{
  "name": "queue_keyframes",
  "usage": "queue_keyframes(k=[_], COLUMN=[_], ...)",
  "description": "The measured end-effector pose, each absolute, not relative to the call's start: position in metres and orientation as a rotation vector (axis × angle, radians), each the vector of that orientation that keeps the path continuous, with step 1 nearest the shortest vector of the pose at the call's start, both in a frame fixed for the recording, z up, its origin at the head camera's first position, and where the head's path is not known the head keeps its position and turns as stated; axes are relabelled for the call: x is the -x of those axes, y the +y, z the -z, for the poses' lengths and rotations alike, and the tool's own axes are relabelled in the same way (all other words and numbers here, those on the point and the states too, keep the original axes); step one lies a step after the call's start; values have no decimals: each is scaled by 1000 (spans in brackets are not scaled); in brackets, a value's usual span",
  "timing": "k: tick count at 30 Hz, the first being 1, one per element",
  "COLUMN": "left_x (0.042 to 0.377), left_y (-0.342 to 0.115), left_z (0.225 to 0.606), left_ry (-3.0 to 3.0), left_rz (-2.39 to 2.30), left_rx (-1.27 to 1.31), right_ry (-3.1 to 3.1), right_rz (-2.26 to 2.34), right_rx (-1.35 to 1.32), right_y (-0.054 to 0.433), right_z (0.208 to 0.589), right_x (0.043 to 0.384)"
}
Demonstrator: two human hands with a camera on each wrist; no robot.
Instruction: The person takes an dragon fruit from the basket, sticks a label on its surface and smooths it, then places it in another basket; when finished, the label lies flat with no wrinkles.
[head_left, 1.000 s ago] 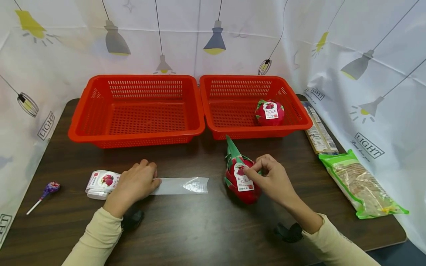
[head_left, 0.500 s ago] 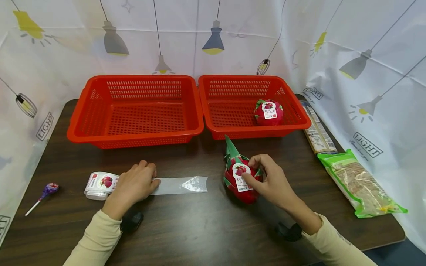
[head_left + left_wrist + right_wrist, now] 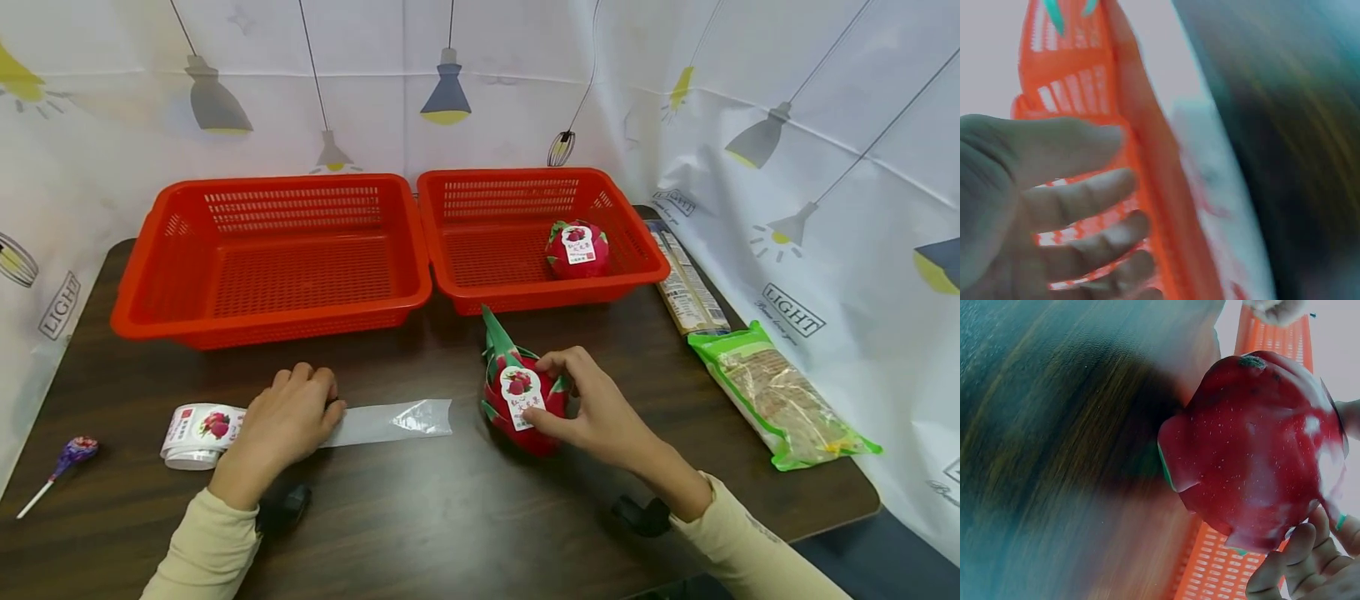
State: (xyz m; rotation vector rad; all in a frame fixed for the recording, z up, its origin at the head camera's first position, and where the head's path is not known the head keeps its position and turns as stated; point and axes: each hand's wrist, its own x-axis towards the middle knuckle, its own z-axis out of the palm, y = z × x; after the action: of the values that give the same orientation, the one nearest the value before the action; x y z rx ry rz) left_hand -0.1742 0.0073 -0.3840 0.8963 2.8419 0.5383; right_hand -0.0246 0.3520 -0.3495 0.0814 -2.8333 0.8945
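Observation:
A dragon fruit (image 3: 536, 442) with green leaf tips lies on the table below the right basket, a white sticker (image 3: 517, 382) on its upper side. My right hand (image 3: 600, 415) holds it by its right side, thumb on the sticker's lower part and fingers bent against the fruit. The right wrist view shows the fruit's red underside (image 3: 1247, 450) with fingertips at its edge. My left hand (image 3: 283, 425) is over the label strip (image 3: 390, 422), which runs from a sticker roll (image 3: 193, 430). Its fingers look loosely extended in the left wrist view, holding nothing; contact with the strip is unclear.
Two red baskets stand behind the hands: the left basket (image 3: 300, 330) and the right basket (image 3: 555, 291), which holds a stickered dragon fruit (image 3: 595, 262). A lollipop (image 3: 67, 460) lies at left. A green-edged food packet (image 3: 780, 396) and a flat printed package (image 3: 690, 287) lie at right.
My right thumb has slid down the sticker and the fingers have spread around the fruit. My left thumb has come slightly away from the strip. The head view has turned a little right.

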Motion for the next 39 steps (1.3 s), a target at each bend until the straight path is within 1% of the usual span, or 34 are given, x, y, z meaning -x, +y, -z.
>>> queue_keyframes(k=[3,6,9,12,17,22,25,28,34,39], left_x=[161,141,119,105,99,100,101,101,103,105], left_y=[20,41,65,88,119,134,140,143,142,133], left_z=[378,371,365,364,371,379,381,382,387,390], left_ry=[2860,2629,2300,2142,2123,2244,2322,2378,2478,2475], left_rz=[-786,-1080,-1268,-1342,-1403,-1346,-1283,-1244,-1216,-1235], left_rx=[-1013,-1096,-1005,-869,-815,-822,-828,-823,-765,-724], right_ry=[-2832,-2822,-2792,-2746,-2701,-2684,-2664,-2620,-2564,-2701], right_rz=[-907,-961,-1091,-1242,-1423,-1539,-1486,-1328,-1055,-900], right_rx=[-56,-21,41,131,248,295,376,490,672,726], right_y=[349,348,346,344,342,348,367,398,457,475], right_z=[349,347,345,345,344,342,334,317,281,271], right_x=[25,26,28,31,34,37,43,54,95,130])
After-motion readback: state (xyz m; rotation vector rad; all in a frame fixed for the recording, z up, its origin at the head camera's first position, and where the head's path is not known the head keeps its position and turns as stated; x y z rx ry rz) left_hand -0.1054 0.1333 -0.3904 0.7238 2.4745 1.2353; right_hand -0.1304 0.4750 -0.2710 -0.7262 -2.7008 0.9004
